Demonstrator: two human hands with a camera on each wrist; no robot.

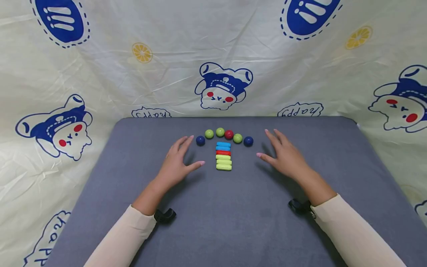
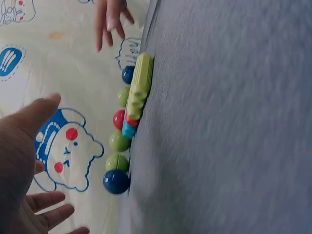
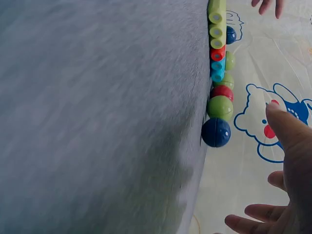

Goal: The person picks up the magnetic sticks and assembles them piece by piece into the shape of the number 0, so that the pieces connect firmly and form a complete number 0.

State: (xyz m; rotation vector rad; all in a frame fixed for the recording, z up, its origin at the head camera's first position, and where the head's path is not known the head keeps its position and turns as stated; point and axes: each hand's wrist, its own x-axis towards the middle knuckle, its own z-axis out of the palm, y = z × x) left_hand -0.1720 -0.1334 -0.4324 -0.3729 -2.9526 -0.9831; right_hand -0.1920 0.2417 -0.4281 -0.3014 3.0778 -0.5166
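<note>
Several balls form an arc on the grey table: a dark blue ball [image 1: 200,140] at the left end, green balls [image 1: 209,134], a red ball [image 1: 228,134] and another dark blue ball [image 1: 248,141] at the right end. In front of them lies a column of short ribbed rods: blue rods [image 1: 223,144] at the back, a red rod [image 1: 223,152], then yellow-green rods [image 1: 224,167] nearest me. My left hand [image 1: 178,163] hovers left of the arc, fingers spread and holding nothing. To the right, my right hand [image 1: 285,155] is likewise spread, with nothing in it.
The grey cloth-covered table [image 1: 227,222] ends at a straight far edge. Behind it hangs a white curtain [image 1: 180,85] printed with cartoon figures and orange slices. A black strap mount [image 1: 165,216] sits at the left wrist, another black mount [image 1: 298,206] at the right.
</note>
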